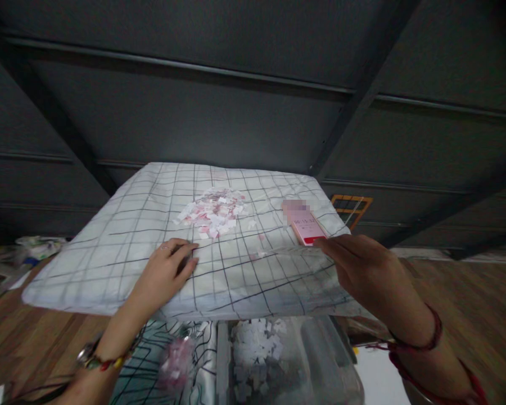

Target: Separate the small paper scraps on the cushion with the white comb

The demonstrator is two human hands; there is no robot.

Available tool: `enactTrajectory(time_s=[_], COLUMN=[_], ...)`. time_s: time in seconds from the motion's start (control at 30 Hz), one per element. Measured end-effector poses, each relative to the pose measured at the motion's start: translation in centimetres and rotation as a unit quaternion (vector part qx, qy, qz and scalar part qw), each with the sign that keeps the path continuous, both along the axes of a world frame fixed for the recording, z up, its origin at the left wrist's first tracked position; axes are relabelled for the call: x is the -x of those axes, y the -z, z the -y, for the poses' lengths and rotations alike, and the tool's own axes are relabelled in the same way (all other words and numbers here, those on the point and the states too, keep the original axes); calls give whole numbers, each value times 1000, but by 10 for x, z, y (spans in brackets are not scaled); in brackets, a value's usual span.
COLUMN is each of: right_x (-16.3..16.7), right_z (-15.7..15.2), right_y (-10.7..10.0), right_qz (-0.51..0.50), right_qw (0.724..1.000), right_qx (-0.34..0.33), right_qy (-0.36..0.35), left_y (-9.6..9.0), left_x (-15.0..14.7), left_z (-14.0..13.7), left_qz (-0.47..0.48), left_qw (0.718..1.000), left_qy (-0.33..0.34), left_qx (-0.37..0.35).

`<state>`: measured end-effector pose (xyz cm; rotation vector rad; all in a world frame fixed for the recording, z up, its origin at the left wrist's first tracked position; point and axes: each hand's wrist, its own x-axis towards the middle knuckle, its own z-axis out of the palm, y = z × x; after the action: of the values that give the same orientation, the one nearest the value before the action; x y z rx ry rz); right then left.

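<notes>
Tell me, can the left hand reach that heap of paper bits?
Probably yes: the left hand rests on the checked cloth just in front of the paper bits, and nothing seems to stand between them.

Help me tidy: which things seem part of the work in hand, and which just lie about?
Likely in use: scrap pile near the left hand; phone at the right hand; bin of white scraps.

Probably lying about: orange frame; crumpled white bundle.
</notes>
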<state>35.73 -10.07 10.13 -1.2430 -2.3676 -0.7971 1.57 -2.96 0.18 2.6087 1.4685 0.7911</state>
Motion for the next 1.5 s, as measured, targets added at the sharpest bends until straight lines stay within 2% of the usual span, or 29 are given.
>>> enactTrajectory(time_s=[0.53,0.8,1.13,1.5], right_x=[0,-2,-6,-10], right_z=[2,1,11,27], right_y=[0,-1,-7,-9], right_qz=[-4,11,18,-8], right_qw=[1000,1000,1000,1000], right_qx=[5,-4,13,27], right_qy=[-11,11,21,-8], left_y=[-2,-1,2,1], left_x=[-1,0,0,-1], left_z=[0,0,-1,-1], left_qz=[4,2,0,3], left_qw=[1000,1000,1000,1000], left_qy=[0,3,6,6], left_qx=[1,-2,-10,2])
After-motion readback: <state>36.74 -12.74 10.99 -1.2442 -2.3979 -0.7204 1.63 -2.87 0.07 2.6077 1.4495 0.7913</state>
